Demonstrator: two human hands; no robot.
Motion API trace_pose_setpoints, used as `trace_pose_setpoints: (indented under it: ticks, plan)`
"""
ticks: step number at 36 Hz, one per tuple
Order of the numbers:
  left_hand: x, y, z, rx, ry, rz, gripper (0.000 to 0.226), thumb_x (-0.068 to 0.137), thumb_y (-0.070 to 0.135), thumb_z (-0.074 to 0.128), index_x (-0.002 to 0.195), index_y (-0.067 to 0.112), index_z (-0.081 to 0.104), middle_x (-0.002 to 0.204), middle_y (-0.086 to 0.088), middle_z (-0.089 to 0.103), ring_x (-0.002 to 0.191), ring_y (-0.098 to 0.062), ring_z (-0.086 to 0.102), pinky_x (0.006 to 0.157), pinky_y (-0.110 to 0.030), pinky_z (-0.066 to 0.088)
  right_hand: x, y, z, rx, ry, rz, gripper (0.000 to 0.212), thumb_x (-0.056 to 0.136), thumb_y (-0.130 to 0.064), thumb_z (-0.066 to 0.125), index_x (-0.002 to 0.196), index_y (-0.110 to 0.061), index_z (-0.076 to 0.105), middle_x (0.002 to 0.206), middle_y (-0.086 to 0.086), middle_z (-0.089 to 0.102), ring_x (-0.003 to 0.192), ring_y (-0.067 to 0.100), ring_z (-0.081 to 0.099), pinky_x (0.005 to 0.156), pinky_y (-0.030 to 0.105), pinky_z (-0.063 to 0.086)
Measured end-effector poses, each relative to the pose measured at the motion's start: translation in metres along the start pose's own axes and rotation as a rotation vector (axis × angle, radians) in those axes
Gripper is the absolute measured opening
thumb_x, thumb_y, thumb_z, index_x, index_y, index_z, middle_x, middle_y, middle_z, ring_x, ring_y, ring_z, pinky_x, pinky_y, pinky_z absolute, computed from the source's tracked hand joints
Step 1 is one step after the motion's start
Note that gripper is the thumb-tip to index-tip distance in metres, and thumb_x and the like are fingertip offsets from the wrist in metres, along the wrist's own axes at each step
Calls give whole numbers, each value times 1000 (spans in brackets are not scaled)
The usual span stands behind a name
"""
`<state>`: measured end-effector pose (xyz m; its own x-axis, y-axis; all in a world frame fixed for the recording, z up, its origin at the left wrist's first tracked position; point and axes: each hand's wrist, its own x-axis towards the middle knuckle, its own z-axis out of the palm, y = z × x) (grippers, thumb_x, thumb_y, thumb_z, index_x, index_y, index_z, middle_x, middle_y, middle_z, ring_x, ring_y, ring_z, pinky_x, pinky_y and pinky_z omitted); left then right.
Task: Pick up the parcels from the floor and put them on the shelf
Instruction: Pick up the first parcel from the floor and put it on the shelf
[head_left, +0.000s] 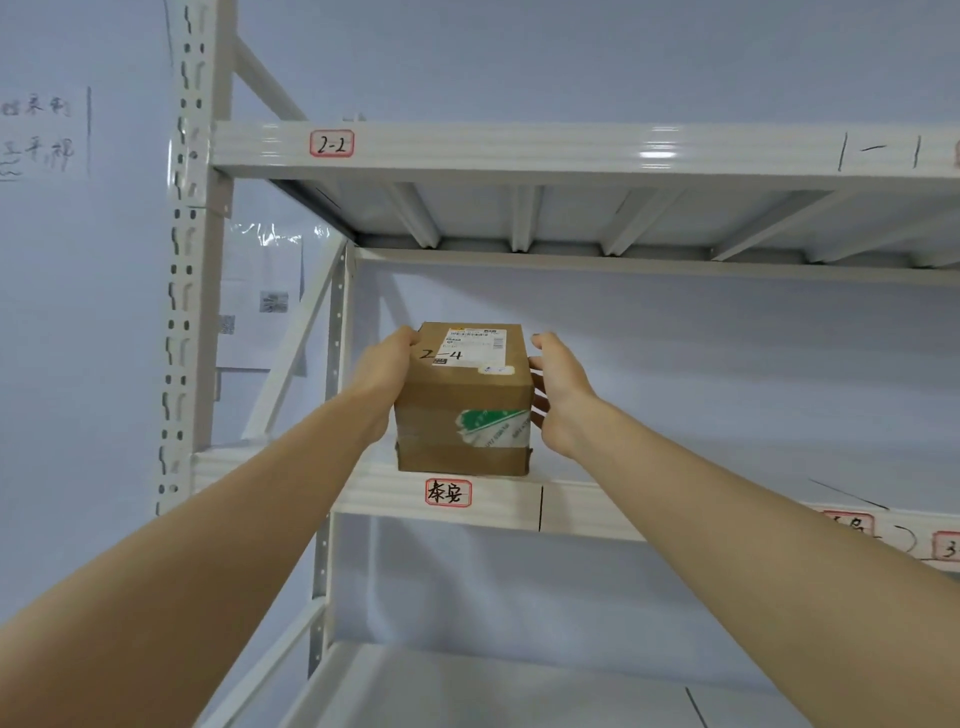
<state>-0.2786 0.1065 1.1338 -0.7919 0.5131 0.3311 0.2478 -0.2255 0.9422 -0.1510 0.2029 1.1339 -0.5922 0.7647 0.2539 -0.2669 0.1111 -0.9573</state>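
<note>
A brown cardboard parcel (462, 405) with a white shipping label, "2-4" handwritten on top and green-and-white tape on its front sits at the front edge of the middle shelf (582, 501) of a white metal rack. My left hand (387, 374) presses against the parcel's left side, fingers wrapped over its top left corner. My right hand (558, 395) is at the parcel's right side, fingers spread and touching its edge, thumb lifted free.
The upper shelf beam (519, 148) carries a "2-2" tag and crosses above the parcel. A lower shelf (493, 686) lies below. The rack's left upright (192, 260) stands beside a white wall with taped papers. A red-bordered tag (448, 492) sits under the parcel.
</note>
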Motion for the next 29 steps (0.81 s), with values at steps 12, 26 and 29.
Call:
trace_pose_setpoints:
  ticks: [12,26,29]
  plan:
    - [30,-28,-2,-2,24,-87,26,95,31,43,108,12,53,81,-7,58,72,-20,55,77,-35,46,27,33,11,0,21,43,25,90,-24,44,66,-18,40,65,0,48,60,13,46,62,27,33]
    - [44,-38,8,77,63,-48,25,96,32,34,92,13,50,100,-12,52,92,-25,51,82,-36,39,46,41,13,-130,76,-18,31,95,-29,35,66,-16,37,64,2,50,57,12,47,57,25,34]
    - [45,-38,8,74,62,-46,27,96,32,34,105,11,49,101,-12,53,94,-26,51,86,-38,41,45,41,13,-165,77,-20,32,95,-29,32,67,-15,37,65,3,50,58,12,47,56,25,33]
